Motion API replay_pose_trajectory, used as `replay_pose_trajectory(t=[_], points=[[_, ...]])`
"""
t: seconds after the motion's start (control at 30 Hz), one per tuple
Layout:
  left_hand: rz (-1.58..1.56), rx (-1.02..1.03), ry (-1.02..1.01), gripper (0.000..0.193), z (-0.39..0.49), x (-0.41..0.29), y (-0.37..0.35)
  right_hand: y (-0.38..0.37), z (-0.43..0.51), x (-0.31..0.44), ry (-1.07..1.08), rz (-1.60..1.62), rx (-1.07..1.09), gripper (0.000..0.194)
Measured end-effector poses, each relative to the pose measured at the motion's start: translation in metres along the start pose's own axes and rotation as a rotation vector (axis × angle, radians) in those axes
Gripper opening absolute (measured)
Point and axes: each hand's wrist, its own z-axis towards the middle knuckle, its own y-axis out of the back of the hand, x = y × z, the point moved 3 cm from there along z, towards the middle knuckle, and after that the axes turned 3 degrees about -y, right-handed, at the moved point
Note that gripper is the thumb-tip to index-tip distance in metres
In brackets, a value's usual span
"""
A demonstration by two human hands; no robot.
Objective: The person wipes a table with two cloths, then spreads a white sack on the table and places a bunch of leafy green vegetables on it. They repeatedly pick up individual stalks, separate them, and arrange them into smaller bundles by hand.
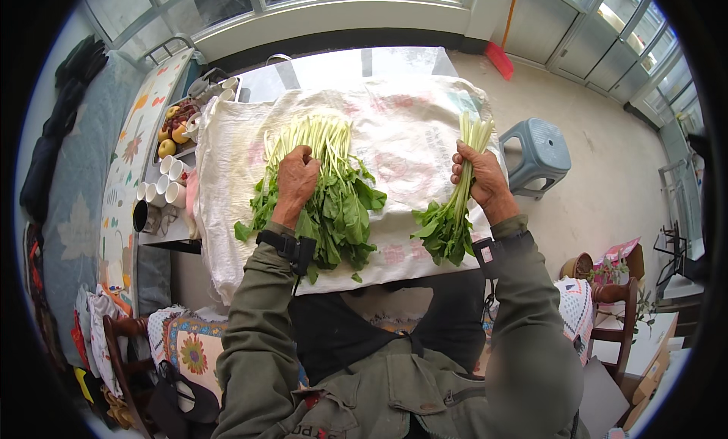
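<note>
My right hand grips a bunch of leafy greens around its pale stems. The stem ends point away from me and the leaves hang down, over the right part of a white woven sack spread on the table. A larger pile of leafy greens lies on the sack to the left, its stems side by side with their ends away from me. My left hand rests over this pile, its fingers curled against the stems. Whether it pinches any stem is hidden under the hand.
Left of the sack stand several white cups and a tray of fruit. A grey-blue plastic stool is at the table's right. Farther off are a red dustpan and a potted plant. A black cap lies at lower left.
</note>
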Motion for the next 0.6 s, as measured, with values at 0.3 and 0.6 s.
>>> replay_pose_trajectory(t=[0.3,0.6], points=[[0.315,0.023,-0.091,0.034,0.002,0.016,-0.014,-0.022,-0.001,-0.025,-0.058,-0.048,0.006,0.021],[0.588,0.133,-0.119,0.03,0.011,0.025,-0.031,-0.043,-0.011,-0.048,-0.133,-0.07,0.046,0.02]])
